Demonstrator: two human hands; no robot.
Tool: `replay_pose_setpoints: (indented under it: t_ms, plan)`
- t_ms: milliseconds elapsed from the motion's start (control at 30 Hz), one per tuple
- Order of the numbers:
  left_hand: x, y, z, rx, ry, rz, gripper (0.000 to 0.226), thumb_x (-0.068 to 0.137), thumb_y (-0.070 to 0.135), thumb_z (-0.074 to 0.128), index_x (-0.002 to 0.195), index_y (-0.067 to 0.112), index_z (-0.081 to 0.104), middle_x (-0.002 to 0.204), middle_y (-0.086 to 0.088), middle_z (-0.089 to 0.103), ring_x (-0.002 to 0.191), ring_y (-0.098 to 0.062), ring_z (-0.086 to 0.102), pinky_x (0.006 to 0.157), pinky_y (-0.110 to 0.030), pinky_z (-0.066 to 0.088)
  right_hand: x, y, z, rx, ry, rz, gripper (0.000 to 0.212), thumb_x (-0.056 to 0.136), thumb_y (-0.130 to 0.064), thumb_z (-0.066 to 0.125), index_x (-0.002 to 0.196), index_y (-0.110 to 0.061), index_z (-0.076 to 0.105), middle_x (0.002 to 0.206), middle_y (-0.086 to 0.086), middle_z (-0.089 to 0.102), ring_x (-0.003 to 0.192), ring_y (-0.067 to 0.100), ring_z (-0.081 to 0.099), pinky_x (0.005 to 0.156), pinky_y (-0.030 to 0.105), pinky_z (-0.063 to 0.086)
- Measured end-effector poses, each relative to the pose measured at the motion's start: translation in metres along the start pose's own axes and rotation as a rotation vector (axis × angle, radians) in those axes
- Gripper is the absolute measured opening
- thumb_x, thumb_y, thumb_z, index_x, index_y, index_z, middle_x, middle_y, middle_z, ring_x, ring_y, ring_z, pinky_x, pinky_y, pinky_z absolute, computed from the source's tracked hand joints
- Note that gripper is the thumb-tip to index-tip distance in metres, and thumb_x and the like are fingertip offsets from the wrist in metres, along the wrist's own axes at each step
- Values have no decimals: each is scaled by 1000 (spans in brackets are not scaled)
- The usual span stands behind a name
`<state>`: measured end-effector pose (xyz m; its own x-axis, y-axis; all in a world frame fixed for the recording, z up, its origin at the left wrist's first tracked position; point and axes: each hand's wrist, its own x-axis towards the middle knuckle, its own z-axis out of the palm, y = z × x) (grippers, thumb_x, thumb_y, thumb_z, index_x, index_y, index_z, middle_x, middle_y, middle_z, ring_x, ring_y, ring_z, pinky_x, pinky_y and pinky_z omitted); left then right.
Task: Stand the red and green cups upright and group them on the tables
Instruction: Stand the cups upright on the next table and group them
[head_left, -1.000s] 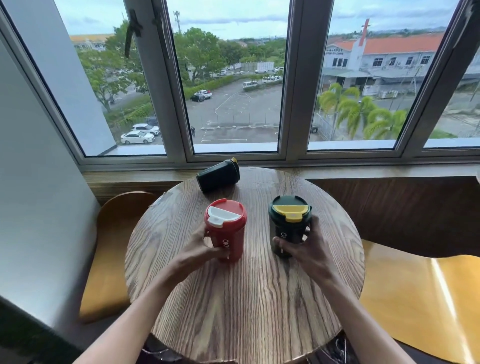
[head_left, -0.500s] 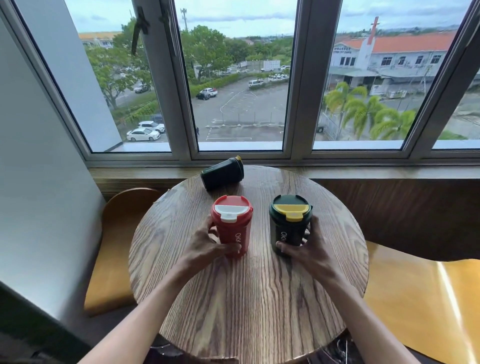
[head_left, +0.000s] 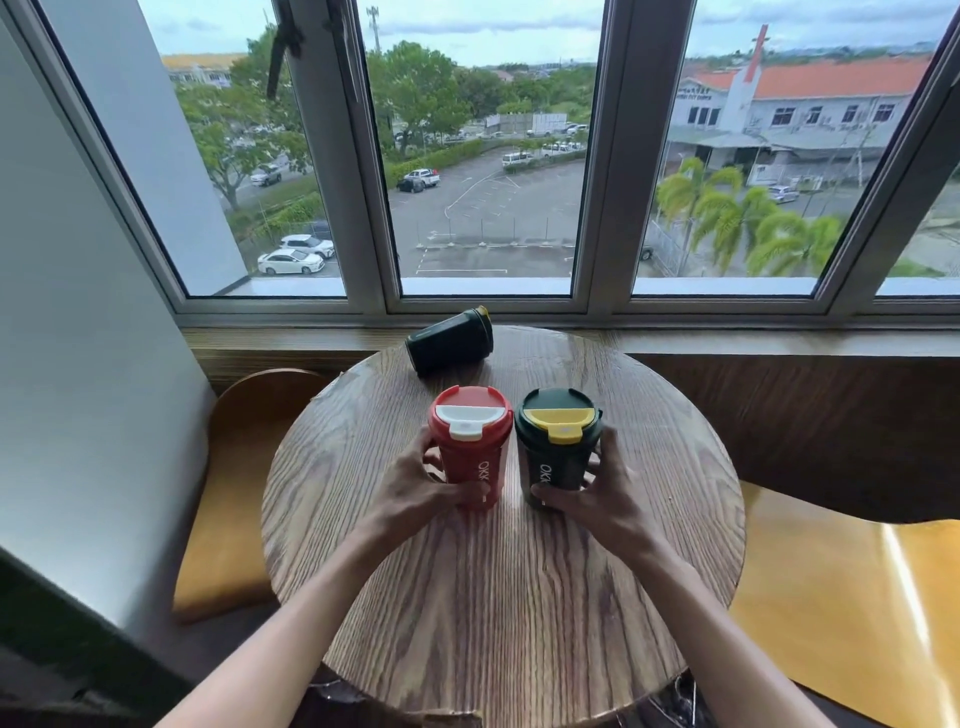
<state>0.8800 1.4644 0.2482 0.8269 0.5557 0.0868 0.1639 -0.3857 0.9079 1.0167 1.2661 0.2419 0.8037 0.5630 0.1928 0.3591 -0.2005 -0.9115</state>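
Observation:
A red cup (head_left: 471, 447) with a white lid flap stands upright on the round wooden table (head_left: 498, 597). My left hand (head_left: 415, 493) is wrapped around its lower body. Right beside it, nearly touching, stands a dark green cup (head_left: 556, 447) with a yellow lid flap, and my right hand (head_left: 597, 499) grips its base. A second dark green cup (head_left: 449, 340) lies on its side at the table's far edge, its yellow-trimmed lid pointing right.
A window sill (head_left: 727, 340) and large windows run just behind the table. Yellow wooden chairs sit at the left (head_left: 228, 493) and at the right (head_left: 857, 613). A grey wall (head_left: 78, 338) closes off the left side.
Both hands have slid the two upright cups together toward the table's middle; the gap between red and green has closed. The cup lying at the back has not moved.

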Motion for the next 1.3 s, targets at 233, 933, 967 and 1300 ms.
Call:
replay_pose_setpoints:
  t_ms: [233,933,967,1300]
  plan:
    - [1,-3,0,16,-17,-19,85,51,50,88,126,43,48,112,5,67,104,-14,61,89,-43,55,-2,0,2,71,-37,29,72,63,-18,89,112,-35,39,115,-16,57,98,-7,58,71,16,55]
    - [27,50,-17,-129,339,59,34,86,38,58,107,13,70,106,-2,73,104,-16,69,89,-30,54,170,-1,-19,-105,-334,-6,32,91,-12,62,122,-9,58,116,12,65,108,25,62,94,39,52]
    - [27,54,-17,-132,346,53,29,85,34,59,106,16,70,106,0,74,103,-14,69,88,-28,54,185,-2,-13,-79,-357,-10,37,89,-15,65,125,-9,57,117,12,64,108,25,62,95,41,52]
    - [13,77,-2,-95,366,-165,30,68,26,69,97,30,71,100,7,72,99,-10,65,84,-28,49,304,1,58,15,-726,81,114,56,-35,92,148,-21,26,149,10,41,135,27,40,115,46,32]
